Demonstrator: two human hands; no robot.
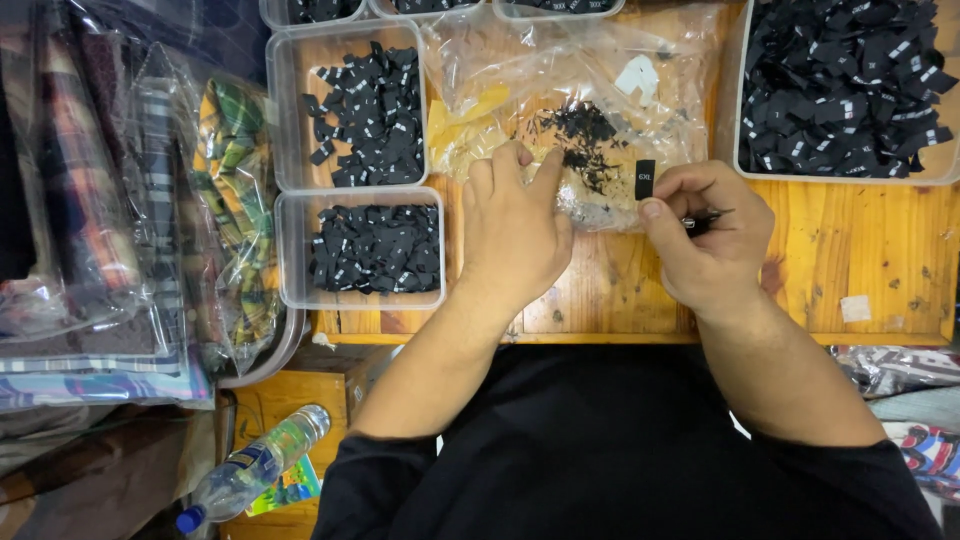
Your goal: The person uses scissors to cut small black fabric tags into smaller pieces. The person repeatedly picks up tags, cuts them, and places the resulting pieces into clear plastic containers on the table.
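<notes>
The person's right hand [712, 235] was closed, pinching a small black woven label [645, 179] upright between thumb and forefinger and also gripping a thin dark tool [705, 218], kind unclear, over the far middle of the orange wooden table [880, 260]. The left hand [512, 230] lay palm-down with fingers loosely spread, holding nothing, its fingertips touching the near edge of a crumpled clear plastic bag [570, 80] with loose black labels in it. Left of that hand sat two clear plastic trays [290, 250] of black labels; a larger tray [745, 165] of them stood far right.
</notes>
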